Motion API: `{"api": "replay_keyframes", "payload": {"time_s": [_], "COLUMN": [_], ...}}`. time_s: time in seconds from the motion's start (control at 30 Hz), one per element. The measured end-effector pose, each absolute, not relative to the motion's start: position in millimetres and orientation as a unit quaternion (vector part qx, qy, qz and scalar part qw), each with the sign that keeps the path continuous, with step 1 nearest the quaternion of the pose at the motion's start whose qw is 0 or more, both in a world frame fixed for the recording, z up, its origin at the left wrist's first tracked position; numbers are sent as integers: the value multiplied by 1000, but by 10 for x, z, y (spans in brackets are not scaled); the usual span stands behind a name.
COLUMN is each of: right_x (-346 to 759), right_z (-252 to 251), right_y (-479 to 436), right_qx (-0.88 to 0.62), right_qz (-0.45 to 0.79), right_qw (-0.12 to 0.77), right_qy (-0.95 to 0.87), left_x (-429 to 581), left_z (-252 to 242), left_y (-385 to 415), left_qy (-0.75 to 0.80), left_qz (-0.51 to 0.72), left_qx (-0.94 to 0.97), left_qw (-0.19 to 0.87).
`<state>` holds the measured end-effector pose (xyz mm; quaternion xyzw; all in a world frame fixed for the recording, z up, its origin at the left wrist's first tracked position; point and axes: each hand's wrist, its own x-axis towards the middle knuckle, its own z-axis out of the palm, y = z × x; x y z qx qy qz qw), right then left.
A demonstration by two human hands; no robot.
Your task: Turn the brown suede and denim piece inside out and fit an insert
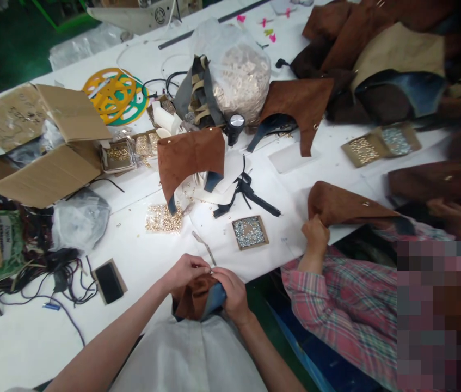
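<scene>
My left hand (186, 272) and my right hand (233, 294) meet at the table's near edge, fingers pinched together. Between them is the upper edge of a brown suede-like piece (191, 298) with a blue underside, hanging against my body. Something small and shiny shows at the fingertips, too small to make out. Just beyond my hands lies a thin greyish stick-like tool (204, 246). A small cardboard tray of silvery metal fittings (250, 233) sits to the right of it. Gold-coloured fittings (164, 219) lie in a clear bag farther left.
Another brown cut-out piece (191, 152) lies ahead, near black straps (250, 193). On the left are a cardboard box (46, 169), a phone (109, 283) and tangled cords (67, 277). At right, a co-worker in a plaid sleeve (307, 288) holds a brown piece (340, 204).
</scene>
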<state>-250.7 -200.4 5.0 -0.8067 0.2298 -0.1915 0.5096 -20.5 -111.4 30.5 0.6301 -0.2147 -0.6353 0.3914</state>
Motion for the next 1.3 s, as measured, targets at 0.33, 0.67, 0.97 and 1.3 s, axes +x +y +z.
{"api": "replay_keyframes", "payload": {"time_s": [0.33,0.67,0.97,1.3], "right_x": [-2305,-2211,-2140,-2076], "right_z": [418,558,614,681], "right_y": [-1929,-1855,-1881,-1891], "right_qx": [-802,-808,-819,-829], "right_qz": [-200,-236,-211,-215], "right_qw": [516,509,504,491], "right_qy": [223,182,172,162], "left_x": [-109,-75,-10,-39], "left_z": [610,845,968,1109], "left_y": [-887,-693,-712,-810], "left_qy": [-219,-186,-247,-263], "left_qz": [-619,-614,-588,-550], "left_qx": [618,587,589,624], "left_qw": [432,494,497,488]}}
